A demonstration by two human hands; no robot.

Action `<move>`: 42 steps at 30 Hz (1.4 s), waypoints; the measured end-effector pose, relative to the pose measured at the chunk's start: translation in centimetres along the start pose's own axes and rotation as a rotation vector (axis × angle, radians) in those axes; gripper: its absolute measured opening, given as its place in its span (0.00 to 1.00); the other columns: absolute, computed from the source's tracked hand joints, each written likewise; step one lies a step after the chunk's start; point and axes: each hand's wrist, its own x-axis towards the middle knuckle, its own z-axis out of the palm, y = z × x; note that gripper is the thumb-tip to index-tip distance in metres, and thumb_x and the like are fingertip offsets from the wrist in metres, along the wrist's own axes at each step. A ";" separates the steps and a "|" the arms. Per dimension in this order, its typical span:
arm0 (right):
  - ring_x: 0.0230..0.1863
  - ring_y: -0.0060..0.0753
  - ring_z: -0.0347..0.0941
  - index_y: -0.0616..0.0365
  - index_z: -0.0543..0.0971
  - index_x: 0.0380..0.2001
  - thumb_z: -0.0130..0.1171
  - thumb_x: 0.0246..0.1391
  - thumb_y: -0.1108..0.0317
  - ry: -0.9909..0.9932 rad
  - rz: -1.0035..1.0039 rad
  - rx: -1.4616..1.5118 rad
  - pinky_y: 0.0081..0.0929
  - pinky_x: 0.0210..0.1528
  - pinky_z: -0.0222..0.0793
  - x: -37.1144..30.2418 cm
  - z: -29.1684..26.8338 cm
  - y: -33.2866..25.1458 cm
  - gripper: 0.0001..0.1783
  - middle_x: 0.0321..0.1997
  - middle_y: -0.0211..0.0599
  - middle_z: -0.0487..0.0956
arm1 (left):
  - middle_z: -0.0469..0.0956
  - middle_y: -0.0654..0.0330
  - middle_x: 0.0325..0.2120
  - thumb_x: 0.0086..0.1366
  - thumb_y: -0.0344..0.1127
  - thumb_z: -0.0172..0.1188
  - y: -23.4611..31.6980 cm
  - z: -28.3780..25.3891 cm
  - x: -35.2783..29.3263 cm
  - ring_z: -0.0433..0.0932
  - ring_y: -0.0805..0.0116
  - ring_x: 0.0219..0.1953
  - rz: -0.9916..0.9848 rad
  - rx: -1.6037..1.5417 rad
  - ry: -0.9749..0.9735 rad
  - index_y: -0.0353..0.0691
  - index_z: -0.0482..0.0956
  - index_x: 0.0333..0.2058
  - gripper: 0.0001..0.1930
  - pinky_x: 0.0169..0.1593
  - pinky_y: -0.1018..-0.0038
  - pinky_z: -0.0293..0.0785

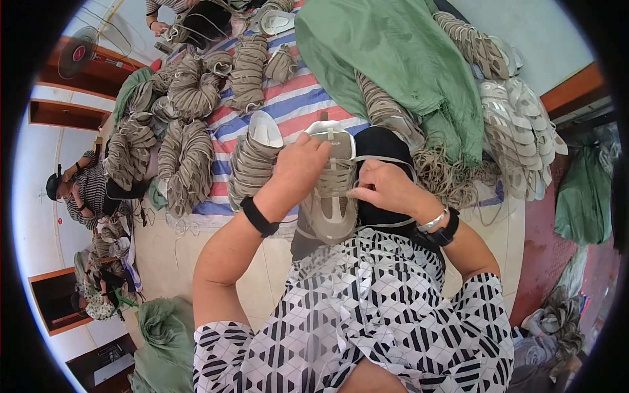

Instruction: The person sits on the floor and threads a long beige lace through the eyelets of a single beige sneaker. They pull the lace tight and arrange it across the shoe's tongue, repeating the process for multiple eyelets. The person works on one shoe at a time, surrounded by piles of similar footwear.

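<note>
A beige and grey shoe upper [337,173] lies over my lap, its toe toward me and its tongue pointing away. My left hand [303,167] is closed on its left edge beside the eyelets. A light flat shoelace [386,159] runs from the upper's right side over my dark trouser leg. Beside the lower eyelets, my right hand [393,188] is closed in a pinch around the lace, its thumb pointing toward the upper. Its fingertips are partly hidden. Just left of my left hand stands a nested stack of similar uppers [252,167].
Bundled uppers [187,150] and a green sack [393,59] lie on a striped sheet [288,98]. Right of my knees sit a tangle of laces [445,173] and stacked pale uppers [517,134]. Other people [85,183] are at the left and far side, near a fan [78,52].
</note>
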 end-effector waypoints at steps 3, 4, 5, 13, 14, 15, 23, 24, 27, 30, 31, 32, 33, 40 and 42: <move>0.24 0.42 0.73 0.61 0.77 0.25 0.63 0.48 0.59 0.011 0.211 0.146 0.34 0.28 0.67 1.1 0.5 -0.4 0.14 0.21 0.41 0.75 | 0.76 0.61 0.28 0.53 0.32 0.60 -0.1 0.1 0.1 0.75 0.59 0.38 -0.031 -0.049 0.007 0.44 0.74 0.32 0.07 0.34 0.65 0.76; 0.23 0.42 0.73 0.61 0.77 0.26 0.63 0.48 0.60 0.027 0.289 0.148 0.34 0.28 0.67 1.3 0.4 -0.9 0.13 0.21 0.41 0.75 | 0.76 0.61 0.28 0.53 0.32 0.60 -0.1 0.1 0.0 0.75 0.59 0.38 -0.033 -0.070 0.015 0.44 0.74 0.33 0.08 0.34 0.65 0.76; 0.23 0.42 0.72 0.61 0.76 0.26 0.63 0.48 0.61 0.045 0.366 0.149 0.34 0.27 0.66 1.4 0.2 -1.5 0.13 0.21 0.41 0.75 | 0.75 0.61 0.28 0.53 0.33 0.61 -0.1 0.1 0.0 0.75 0.59 0.38 -0.034 -0.090 0.024 0.45 0.74 0.33 0.08 0.34 0.65 0.76; 0.25 0.39 0.79 0.55 0.73 0.28 0.53 0.47 0.71 0.118 0.015 -0.584 0.31 0.24 0.73 1.4 2.6 -0.8 0.03 0.26 0.37 0.79 | 0.75 0.58 0.30 0.53 0.32 0.61 -0.1 0.6 0.1 0.74 0.58 0.37 -0.051 -0.055 0.040 0.44 0.75 0.33 0.08 0.34 0.64 0.76; 0.25 0.39 0.79 0.55 0.74 0.28 0.53 0.47 0.71 0.095 0.018 -0.616 0.31 0.23 0.73 1.8 2.8 -0.8 0.03 0.25 0.38 0.79 | 0.75 0.58 0.30 0.53 0.32 0.61 0.2 0.8 0.3 0.74 0.57 0.37 -0.055 -0.024 0.033 0.44 0.75 0.33 0.08 0.34 0.63 0.76; 0.25 0.39 0.79 0.55 0.74 0.27 0.53 0.47 0.70 0.073 0.020 -0.647 0.31 0.23 0.73 2.3 2.9 -0.9 0.03 0.25 0.38 0.79 | 0.75 0.58 0.30 0.53 0.32 0.61 0.6 0.9 0.3 0.75 0.58 0.37 -0.047 -0.016 0.033 0.44 0.75 0.33 0.08 0.34 0.64 0.75; 0.19 0.10 0.62 0.60 0.76 0.29 0.60 0.53 0.72 -0.055 0.544 0.684 0.11 0.19 0.55 3.6 1.9 1.3 0.04 0.21 0.18 0.70 | 0.78 0.55 0.28 0.58 0.36 0.59 1.0 -1.3 -0.2 0.78 0.55 0.36 -0.437 -0.610 -0.008 0.44 0.76 0.36 0.08 0.38 0.60 0.72; 0.20 0.11 0.62 0.61 0.76 0.29 0.59 0.52 0.73 0.001 0.524 0.681 0.14 0.20 0.57 3.3 2.0 0.7 0.03 0.21 0.21 0.71 | 0.78 0.55 0.27 0.58 0.36 0.59 1.0 -1.4 -0.2 0.77 0.57 0.32 -0.456 -0.588 -0.021 0.42 0.76 0.35 0.08 0.36 0.64 0.72; 0.18 0.34 0.74 0.60 0.76 0.29 0.59 0.51 0.68 0.218 0.263 0.197 0.27 0.21 0.67 2.6 3.3 1.0 0.06 0.20 0.40 0.77 | 0.78 0.56 0.25 0.60 0.35 0.60 0.5 -1.3 -0.1 0.76 0.61 0.24 -0.491 -0.611 -0.028 0.39 0.76 0.35 0.08 0.32 0.70 0.71; 0.23 0.44 0.76 0.58 0.76 0.31 0.55 0.53 0.67 0.271 0.160 -0.220 0.34 0.24 0.71 2.0 3.6 -0.1 0.06 0.23 0.43 0.78 | 0.77 0.58 0.27 0.60 0.34 0.59 -1.1 0.3 -0.9 0.76 0.61 0.28 -0.388 -0.689 0.070 0.41 0.77 0.35 0.07 0.32 0.69 0.71; 0.23 0.43 0.77 0.57 0.75 0.32 0.55 0.53 0.67 0.267 0.143 -0.249 0.34 0.25 0.71 2.0 3.7 -0.2 0.06 0.23 0.42 0.78 | 0.76 0.58 0.27 0.59 0.34 0.60 -1.3 0.7 -1.3 0.76 0.62 0.29 -0.293 -0.630 0.136 0.41 0.78 0.35 0.07 0.31 0.69 0.71; 0.24 0.43 0.77 0.57 0.74 0.32 0.55 0.53 0.67 0.269 0.128 -0.282 0.34 0.25 0.72 2.0 3.6 -0.3 0.06 0.23 0.41 0.78 | 0.75 0.59 0.27 0.58 0.33 0.60 -1.0 0.3 -1.0 0.76 0.62 0.30 -0.191 -0.572 0.202 0.42 0.78 0.35 0.06 0.31 0.69 0.71; 0.24 0.42 0.78 0.57 0.74 0.32 0.55 0.53 0.68 0.270 0.114 -0.315 0.35 0.25 0.72 2.0 3.5 -0.3 0.06 0.22 0.39 0.78 | 0.74 0.60 0.26 0.57 0.33 0.60 -0.6 -0.2 -1.1 0.76 0.62 0.31 -0.127 -0.425 0.166 0.43 0.78 0.34 0.06 0.32 0.69 0.72; 0.24 0.43 0.78 0.57 0.71 0.29 0.55 0.48 0.70 0.236 -0.087 -0.463 0.35 0.24 0.71 2.8 3.4 0.5 0.05 0.19 0.41 0.76 | 0.71 0.60 0.25 0.50 0.33 0.60 -1.0 -0.4 0.0 0.75 0.61 0.35 0.103 0.049 0.030 0.42 0.78 0.28 0.05 0.33 0.65 0.74; 0.24 0.44 0.78 0.57 0.72 0.28 0.54 0.48 0.71 0.212 0.050 -0.426 0.37 0.25 0.72 3.1 4.0 0.3 0.04 0.19 0.42 0.77 | 0.74 0.59 0.26 0.50 0.33 0.58 -0.3 0.2 0.9 0.75 0.59 0.34 0.018 0.076 0.001 0.41 0.78 0.26 0.05 0.33 0.64 0.75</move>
